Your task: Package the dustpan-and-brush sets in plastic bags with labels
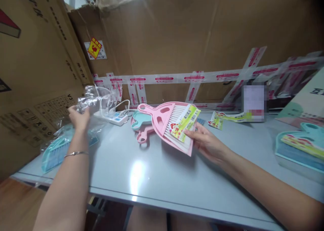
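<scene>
Plastic wrapping (87, 99), clear and crumpled, was bunched in the left hand (79, 118), its fingers curled in around the film near the white power strip (113, 117). The right hand (205, 141) was closed in a pinch on the wide end of a pink dustpan (162, 114), thumb over the yellow-green label (186, 123) and the other fingers mostly hidden behind. The dustpan was tilted over the middle of the grey desk (111, 170), with a white-bristled brush (176, 118) nested in it. Its handle overlapped a teal set (143, 119); whether the two touched could not be told.

Good handling here seemed to call for a firm pinch through label and pan together, since a grip on the label alone might have torn it or let the brush slip out. The thumb was best pressed lightly, to spare the bristles. The film was best gathered tightly and held clear of the power strip's cable (124, 104), where a loose fold could have snagged.
</scene>
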{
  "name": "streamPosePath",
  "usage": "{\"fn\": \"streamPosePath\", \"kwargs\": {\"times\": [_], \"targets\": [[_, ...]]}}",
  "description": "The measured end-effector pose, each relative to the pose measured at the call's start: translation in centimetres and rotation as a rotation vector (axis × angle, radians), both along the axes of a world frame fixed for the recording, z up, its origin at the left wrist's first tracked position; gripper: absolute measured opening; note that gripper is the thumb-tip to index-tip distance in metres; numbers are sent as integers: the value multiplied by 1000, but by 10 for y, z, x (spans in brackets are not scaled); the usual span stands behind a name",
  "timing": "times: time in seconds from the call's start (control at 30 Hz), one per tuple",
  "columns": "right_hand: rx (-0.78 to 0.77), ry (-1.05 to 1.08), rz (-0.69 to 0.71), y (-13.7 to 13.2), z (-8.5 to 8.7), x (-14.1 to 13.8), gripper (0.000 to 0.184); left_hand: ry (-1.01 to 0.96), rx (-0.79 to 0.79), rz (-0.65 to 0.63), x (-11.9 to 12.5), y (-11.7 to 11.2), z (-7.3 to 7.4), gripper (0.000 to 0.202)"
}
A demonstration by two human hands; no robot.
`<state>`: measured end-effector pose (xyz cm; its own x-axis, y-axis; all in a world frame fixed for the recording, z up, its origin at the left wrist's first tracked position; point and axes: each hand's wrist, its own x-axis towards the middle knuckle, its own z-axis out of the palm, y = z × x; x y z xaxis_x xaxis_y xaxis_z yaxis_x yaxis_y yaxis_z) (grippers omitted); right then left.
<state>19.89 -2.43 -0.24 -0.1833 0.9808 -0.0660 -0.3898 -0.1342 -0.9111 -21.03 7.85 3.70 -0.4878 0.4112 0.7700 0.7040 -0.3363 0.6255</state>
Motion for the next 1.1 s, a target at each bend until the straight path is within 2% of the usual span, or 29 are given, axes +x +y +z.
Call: {"fn": "streamPosePath", "kwargs": {"times": [0.07,0.1,0.13,0.17,0.2,0.27,0.33,0.4,0.43,0.5,0.57,0.63,0.67,0.7,0.73,0.77,0.8,0.83,0.87,0.93,1.0,1.1], "targets": [[15,13,-2,4,-1,4,42,-2,6,126,27,-8,-4,57],[19,26,1,6,-2,6,40,28,22,117,48,-12,-5,60],[16,38,9,7,-3,8,39,45,58,3,72,-16,-5,55],[8,45,24,8,-4,9,39,13,25,-200,98,-21,-6,49],[-4,45,41,8,-4,10,39,-71,-80,-459,123,-26,-6,42],[-29,33,81,9,-4,12,37,-284,-447,-1030,165,-38,-6,39],[-57,-5,130,9,-2,15,34,-453,-556,-1322,189,-49,-7,40],[-95,-79,170,10,3,25,30,-543,-532,-1440,196,-55,-7,44],[-107,-125,160,11,5,33,27,-562,-496,-1455,195,-56,-8,45],[-105,-227,30,16,10,54,22,-572,-419,-1433,190,-56,-8,44],[-59,-421,-297,22,14,79,24,-554,-353,-1375,184,-54,-8,42],[-6,-665,-719,26,17,94,45,-493,-328,-1339,183,-52,-9,41],[76,-778,-906,26,20,95,58,-454,-331,-1340,184,-52,-9,40],[217,-872,-1034,24,22,91,65,-417,-338,-1354,186,-54,-10,39],[407,-948,-1064,21,24,82,64,-385,-347,-1380,189,-56,-10,39],[639,-1006,-995,17,27,68,55,-360,-355,-1411,193,-59,-10,38],[862,-1062,-830,13,29,50,40,-341,-361,-1441,196,-63,-10,38],[1000,-1104,-600,9,31,32,29,-323,-360,-1463,200,-67,-9,39],[1059,-1114,-438,5,34,14,26,-298,-355,-1476,202,-70,-8,41],[1049,-1107,-228,0,39,-12,22,-224,-325,-1441,202,-75,-4,43],[1014,-1082,-186,-1,46,-19,16,-170,-240,-1284,194,-75,2,39],[1061,-1058,-352,7,55,2,7,-162,-51,-945,172,-68,10,31]]}}
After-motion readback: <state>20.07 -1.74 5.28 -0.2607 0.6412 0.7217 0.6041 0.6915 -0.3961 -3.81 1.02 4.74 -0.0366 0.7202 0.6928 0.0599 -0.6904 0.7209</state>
